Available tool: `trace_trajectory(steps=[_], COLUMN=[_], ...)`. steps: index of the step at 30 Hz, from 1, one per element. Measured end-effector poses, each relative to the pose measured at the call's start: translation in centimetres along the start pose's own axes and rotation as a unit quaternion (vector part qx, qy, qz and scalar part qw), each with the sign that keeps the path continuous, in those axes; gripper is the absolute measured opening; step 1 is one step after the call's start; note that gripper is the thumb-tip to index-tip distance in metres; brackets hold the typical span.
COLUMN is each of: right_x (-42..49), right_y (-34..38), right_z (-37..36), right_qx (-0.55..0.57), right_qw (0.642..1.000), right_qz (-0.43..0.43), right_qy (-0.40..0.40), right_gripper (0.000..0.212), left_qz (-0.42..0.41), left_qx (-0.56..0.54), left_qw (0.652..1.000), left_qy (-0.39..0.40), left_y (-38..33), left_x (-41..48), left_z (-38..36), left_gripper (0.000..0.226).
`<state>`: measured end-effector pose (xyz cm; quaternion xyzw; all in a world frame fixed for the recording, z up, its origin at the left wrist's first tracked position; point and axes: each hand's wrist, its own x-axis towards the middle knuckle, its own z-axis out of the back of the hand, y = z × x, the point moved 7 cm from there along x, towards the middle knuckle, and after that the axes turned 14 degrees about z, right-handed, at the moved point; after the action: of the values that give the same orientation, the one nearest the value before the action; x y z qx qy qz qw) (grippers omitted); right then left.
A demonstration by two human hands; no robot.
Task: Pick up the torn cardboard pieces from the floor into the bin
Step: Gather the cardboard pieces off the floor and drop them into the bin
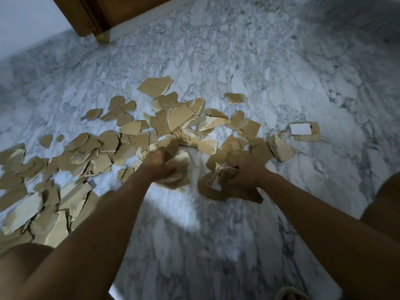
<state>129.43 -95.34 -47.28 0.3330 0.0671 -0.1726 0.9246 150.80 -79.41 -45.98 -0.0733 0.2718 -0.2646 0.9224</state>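
Several torn brown cardboard pieces lie scattered over the marble floor, in a band from the lower left to the centre right. My left hand is closed around a bunch of cardboard scraps near the centre of the pile. My right hand grips a crumpled wad of cardboard pieces just above the floor. One piece with a white label lies apart at the right. No bin is in view.
A wooden door and its frame stand at the top left, beside a pale wall. My knees show at the lower left and right edges. Bare marble lies ahead and below my arms.
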Motion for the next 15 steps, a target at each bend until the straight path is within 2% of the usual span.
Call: trace_trajectory(steps=[3, 5, 8, 11, 13, 15], right_x=[1.5, 2.1, 2.4, 2.4, 2.5, 2.3], right_y=[2.2, 3.0, 3.2, 3.8, 3.9, 3.7], right_z=[-3.2, -6.0, -8.5, -8.2, -7.9, -8.0], right_qx=[-0.043, -0.078, -0.08, -0.049, -0.042, -0.022], right_qw=[0.999, 0.996, 0.996, 0.999, 0.999, 0.999], right_qz=[0.013, 0.018, 0.018, 0.015, 0.011, 0.014], right_qy=[0.029, 0.029, 0.03, 0.018, 0.016, 0.028], right_gripper=[0.018, 0.028, 0.049, 0.053, 0.046, 0.031], left_qz=[0.039, 0.028, -0.025, 0.007, 0.016, 0.026], left_qx=[-0.005, -0.02, -0.026, 0.004, 0.018, 0.028], left_qw=[0.995, 0.989, 0.994, 0.997, 0.997, 0.997], left_qy=[-0.088, -0.141, -0.107, -0.079, -0.076, -0.068], left_y=[2.7, 3.8, 4.8, 6.3, 6.0, 5.0], left_x=[-0.8, -1.9, -3.3, -2.9, -2.3, -1.7], left_z=[1.6, 1.1, -2.3, -3.9, -3.3, -1.9], left_gripper=[0.028, 0.027, 0.04, 0.064, 0.054, 0.041])
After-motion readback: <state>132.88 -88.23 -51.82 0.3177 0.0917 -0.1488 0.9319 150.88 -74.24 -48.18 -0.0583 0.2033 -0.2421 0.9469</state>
